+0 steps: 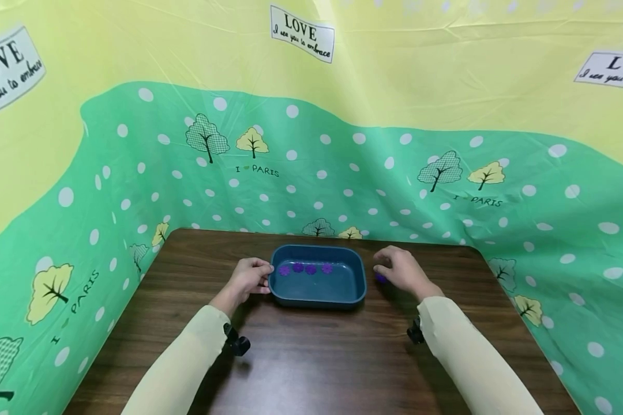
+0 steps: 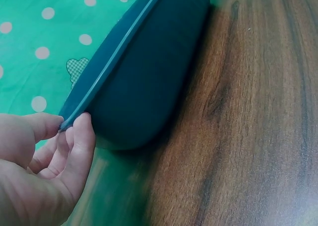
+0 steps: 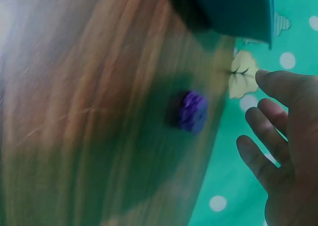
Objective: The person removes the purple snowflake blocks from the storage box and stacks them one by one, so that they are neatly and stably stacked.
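A dark blue rectangular tub (image 1: 316, 297) stands on the table with several purple flower-shaped pieces (image 1: 310, 269) along its inside. My left hand (image 1: 249, 278) pinches the tub's left rim between thumb and fingers, plain in the left wrist view (image 2: 54, 161). To the right of the tub, my right hand (image 1: 402, 271) hovers with fingers apart and holds nothing. Below it on the table lies a purple flower-shaped piece (image 3: 193, 112), looking thick or stacked; in the head view the hand partly hides it.
The brown wooden table (image 1: 311, 357) extends toward me and to both sides. Directly behind its far edge hangs a green and yellow curtain (image 1: 342, 161) with dots and trees. Dark straps with small devices (image 1: 237, 340) sit on both wrists.
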A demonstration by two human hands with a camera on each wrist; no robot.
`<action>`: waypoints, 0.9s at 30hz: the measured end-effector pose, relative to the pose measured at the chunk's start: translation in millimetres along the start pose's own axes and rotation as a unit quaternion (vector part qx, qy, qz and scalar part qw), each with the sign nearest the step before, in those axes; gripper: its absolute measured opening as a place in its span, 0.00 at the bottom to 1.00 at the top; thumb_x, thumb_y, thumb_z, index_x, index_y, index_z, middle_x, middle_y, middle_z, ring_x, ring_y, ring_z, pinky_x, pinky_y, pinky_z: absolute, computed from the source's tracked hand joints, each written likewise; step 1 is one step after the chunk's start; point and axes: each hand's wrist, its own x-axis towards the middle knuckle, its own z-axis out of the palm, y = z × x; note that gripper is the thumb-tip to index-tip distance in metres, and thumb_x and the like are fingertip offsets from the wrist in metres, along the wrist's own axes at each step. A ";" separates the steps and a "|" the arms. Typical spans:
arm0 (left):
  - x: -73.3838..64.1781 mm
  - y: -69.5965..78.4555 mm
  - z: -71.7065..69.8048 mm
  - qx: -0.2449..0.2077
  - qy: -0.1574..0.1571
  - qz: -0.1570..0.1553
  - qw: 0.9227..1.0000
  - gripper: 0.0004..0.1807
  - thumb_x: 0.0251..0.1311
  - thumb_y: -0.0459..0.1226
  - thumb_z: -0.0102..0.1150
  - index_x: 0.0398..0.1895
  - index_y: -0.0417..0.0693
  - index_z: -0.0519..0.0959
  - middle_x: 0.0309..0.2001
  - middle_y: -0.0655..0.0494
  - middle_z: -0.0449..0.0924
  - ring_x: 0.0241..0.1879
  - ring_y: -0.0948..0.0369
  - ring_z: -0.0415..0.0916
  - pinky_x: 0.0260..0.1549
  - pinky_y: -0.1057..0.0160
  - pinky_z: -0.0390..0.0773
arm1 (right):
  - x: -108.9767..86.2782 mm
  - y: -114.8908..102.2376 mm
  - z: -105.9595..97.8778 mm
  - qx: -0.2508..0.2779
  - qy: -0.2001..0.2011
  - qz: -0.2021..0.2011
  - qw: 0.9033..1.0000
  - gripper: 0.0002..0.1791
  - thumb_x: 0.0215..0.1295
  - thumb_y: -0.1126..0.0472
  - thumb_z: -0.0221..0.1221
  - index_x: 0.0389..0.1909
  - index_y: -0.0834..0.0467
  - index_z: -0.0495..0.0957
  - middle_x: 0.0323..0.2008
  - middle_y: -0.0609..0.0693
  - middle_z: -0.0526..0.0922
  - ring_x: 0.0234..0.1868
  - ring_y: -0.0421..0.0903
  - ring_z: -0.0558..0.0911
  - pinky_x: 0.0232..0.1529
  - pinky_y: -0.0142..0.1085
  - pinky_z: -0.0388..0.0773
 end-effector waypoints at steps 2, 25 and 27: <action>0.5 -0.3 -0.1 -0.001 -0.001 -0.001 1.000 0.10 0.71 0.34 0.61 0.50 0.37 0.80 0.33 0.44 0.78 0.24 0.60 0.76 0.25 0.61 0.88 | 3.1 -6.9 -0.9 0.006 0.001 -0.007 1.000 0.15 0.68 0.59 0.67 0.53 0.61 0.84 0.52 0.57 0.84 0.51 0.56 0.83 0.52 0.54 0.83; 2.6 -0.8 -1.6 -0.006 -0.006 -0.005 1.000 0.11 0.71 0.35 0.61 0.51 0.37 0.80 0.30 0.48 0.77 0.24 0.60 0.76 0.25 0.61 0.88 | 36.3 -66.9 26.0 0.030 -0.025 -0.059 0.998 0.19 0.68 0.56 0.68 0.57 0.58 0.83 0.52 0.53 0.84 0.45 0.49 0.84 0.44 0.45 0.86; 3.0 -1.1 -1.2 -0.007 -0.007 -0.005 1.000 0.11 0.71 0.34 0.61 0.50 0.37 0.80 0.30 0.48 0.78 0.24 0.60 0.76 0.25 0.61 0.88 | 38.4 -69.4 31.3 0.023 -0.027 -0.060 0.998 0.19 0.68 0.56 0.68 0.57 0.57 0.83 0.52 0.52 0.84 0.45 0.49 0.84 0.45 0.46 0.85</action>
